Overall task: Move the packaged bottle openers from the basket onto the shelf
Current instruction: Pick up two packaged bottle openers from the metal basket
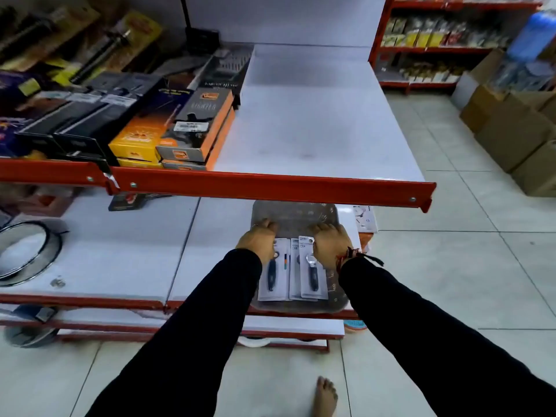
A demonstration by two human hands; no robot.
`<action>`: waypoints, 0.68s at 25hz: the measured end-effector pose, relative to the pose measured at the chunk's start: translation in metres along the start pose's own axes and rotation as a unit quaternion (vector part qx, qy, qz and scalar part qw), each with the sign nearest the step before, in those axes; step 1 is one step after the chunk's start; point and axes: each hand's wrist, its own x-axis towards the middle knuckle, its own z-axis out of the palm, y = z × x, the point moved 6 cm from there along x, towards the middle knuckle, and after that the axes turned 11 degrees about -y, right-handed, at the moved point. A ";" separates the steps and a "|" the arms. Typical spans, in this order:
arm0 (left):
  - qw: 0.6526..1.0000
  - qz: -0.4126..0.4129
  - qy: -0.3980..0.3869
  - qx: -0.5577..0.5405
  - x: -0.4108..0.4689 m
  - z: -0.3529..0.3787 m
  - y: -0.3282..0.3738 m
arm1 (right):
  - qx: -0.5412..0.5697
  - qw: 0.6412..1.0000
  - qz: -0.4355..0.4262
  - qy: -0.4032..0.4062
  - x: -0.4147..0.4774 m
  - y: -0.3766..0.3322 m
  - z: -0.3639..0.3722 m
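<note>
A clear plastic basket [296, 216] rests on the lower white shelf [120, 251], partly under the red rail of the upper shelf. Inside it lie packaged bottle openers [313, 279] on white cards, side by side and overlapping, with dark handles. My left hand [258, 240] is curled over the basket's left side, above the leftmost package [272, 284]. My right hand [329, 242] is curled over the right side, touching the top of the right package. Whether the fingers grip the basket or the packages is hidden.
The upper shelf [316, 130] is bare white on its right half; boxed goods [192, 127] fill its left half. A round metal ring [27, 251] lies on the lower shelf at left. Cardboard boxes [511, 127] stand on the tiled floor at right. My bare foot [325, 397] is below.
</note>
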 end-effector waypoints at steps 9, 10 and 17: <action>0.992 -0.023 -0.091 0.082 0.047 0.027 0.004 | -0.108 0.992 0.000 -0.063 0.038 0.008 0.035; 0.992 -0.026 -0.091 0.082 0.046 0.027 0.004 | -0.104 0.993 -0.002 -0.060 0.037 0.008 0.035; 0.998 -0.027 -0.038 0.030 0.023 0.007 0.009 | -0.018 0.999 -0.019 -0.034 0.021 0.009 0.018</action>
